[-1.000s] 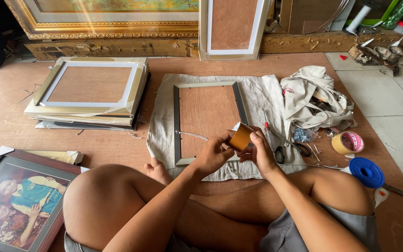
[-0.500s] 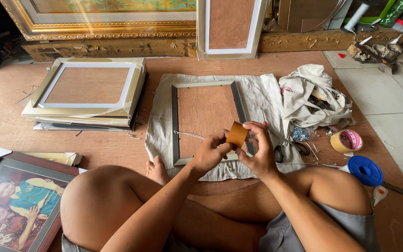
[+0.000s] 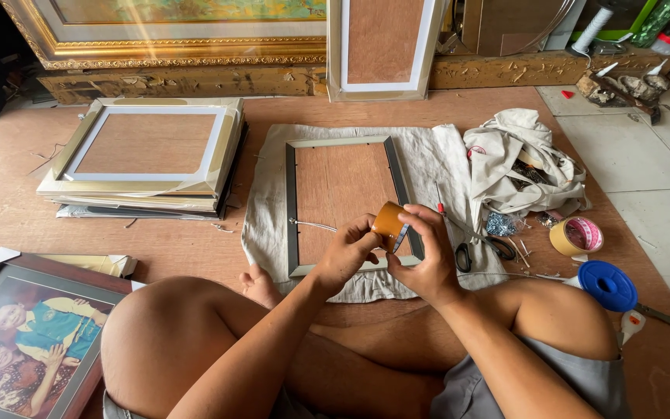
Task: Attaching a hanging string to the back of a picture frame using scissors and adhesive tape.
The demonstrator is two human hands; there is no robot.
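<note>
A person sits cross-legged on a wooden floor, both hands raised over a picture frame (image 3: 343, 203) lying face down on a grey cloth (image 3: 443, 167). The left hand (image 3: 348, 252) and right hand (image 3: 428, 256) together clasp a roll of brown tape (image 3: 388, 223), fingers closed around it; a thin blade seems to rest against the roll, though it is hard to make out. Scissors (image 3: 474, 250) lie just beside the frame.

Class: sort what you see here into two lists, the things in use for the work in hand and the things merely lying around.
In use:
- brown tape roll, held in left hand and right hand
- grey picture frame lying face down
- pale cloth beneath it

Lying about:
- stack of frames
- black-handled scissors
- blue spool
- framed portrait
</note>
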